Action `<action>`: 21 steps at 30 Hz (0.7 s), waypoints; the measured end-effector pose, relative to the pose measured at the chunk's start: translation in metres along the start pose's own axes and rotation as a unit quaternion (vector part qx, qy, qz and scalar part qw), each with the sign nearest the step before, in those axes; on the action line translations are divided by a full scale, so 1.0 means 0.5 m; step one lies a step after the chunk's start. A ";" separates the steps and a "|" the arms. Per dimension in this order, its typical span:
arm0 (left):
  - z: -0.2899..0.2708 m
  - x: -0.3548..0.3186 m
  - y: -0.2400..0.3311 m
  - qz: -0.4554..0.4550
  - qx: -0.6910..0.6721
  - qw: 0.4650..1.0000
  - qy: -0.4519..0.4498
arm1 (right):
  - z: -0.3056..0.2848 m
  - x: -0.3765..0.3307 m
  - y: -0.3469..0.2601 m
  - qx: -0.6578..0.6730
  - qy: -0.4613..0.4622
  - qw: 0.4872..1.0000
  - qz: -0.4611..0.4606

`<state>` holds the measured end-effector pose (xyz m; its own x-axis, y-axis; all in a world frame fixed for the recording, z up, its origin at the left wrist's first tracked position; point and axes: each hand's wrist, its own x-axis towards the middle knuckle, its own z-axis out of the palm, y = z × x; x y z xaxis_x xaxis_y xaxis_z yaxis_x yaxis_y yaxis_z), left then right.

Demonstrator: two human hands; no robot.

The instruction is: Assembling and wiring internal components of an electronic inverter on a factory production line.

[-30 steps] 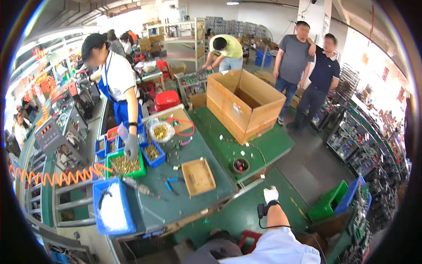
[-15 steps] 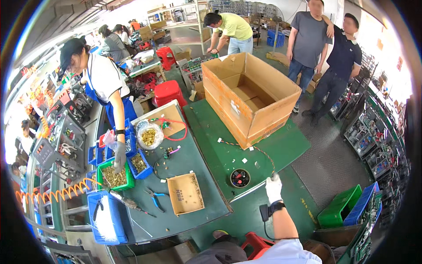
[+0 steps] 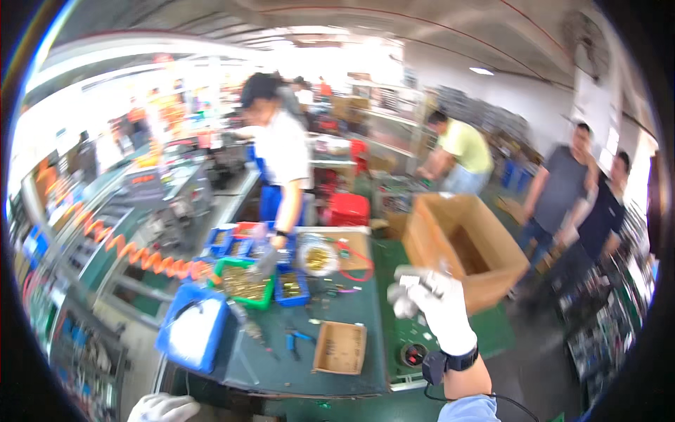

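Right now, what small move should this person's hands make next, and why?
Probably bring the gloved left hand up toward the gloved right hand. The left sits low at the picture's lower edge, well apart from the right, which is raised near the large cardboard box. Blur hides whether the right grips anything; if it does, the left could help steady it.

Right hand and left hand both gloved plain white; at the right, black wristband, pale blue sleeve. Carton tan-brown, small tray likewise tan with dark markings, left worktop dark blue-green. Green bin holds brass-yellow pieces; large tray blue with white contents, coiled hose bright orange, stool red, pliers handles blue, co-worker's shirt yellow-green.
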<state>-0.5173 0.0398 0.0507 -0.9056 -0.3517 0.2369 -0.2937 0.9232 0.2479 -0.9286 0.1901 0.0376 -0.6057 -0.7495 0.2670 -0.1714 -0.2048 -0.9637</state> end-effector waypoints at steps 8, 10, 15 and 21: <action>-0.010 -0.171 -0.042 -0.053 -0.129 0.952 0.272 | 0.525 -0.067 -0.027 -0.128 -0.597 0.744 -0.273; 0.020 -0.227 -0.071 -0.003 -0.226 0.923 0.312 | 0.650 -0.156 0.036 0.040 -0.673 0.728 0.124; -0.010 -0.499 -0.142 -0.241 -0.038 0.899 0.363 | 0.961 -0.289 0.016 0.047 -0.715 0.648 0.258; -0.168 -0.635 -0.250 -0.399 -0.019 0.877 0.267 | 1.194 -0.342 0.000 0.051 -0.749 0.660 0.014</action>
<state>-0.1673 0.0233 0.0232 -0.1417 -0.9152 0.3773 -0.7488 0.3484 0.5638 -0.3612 -0.0577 -0.0107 0.8543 -0.5195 0.0196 -0.0763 -0.1626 -0.9837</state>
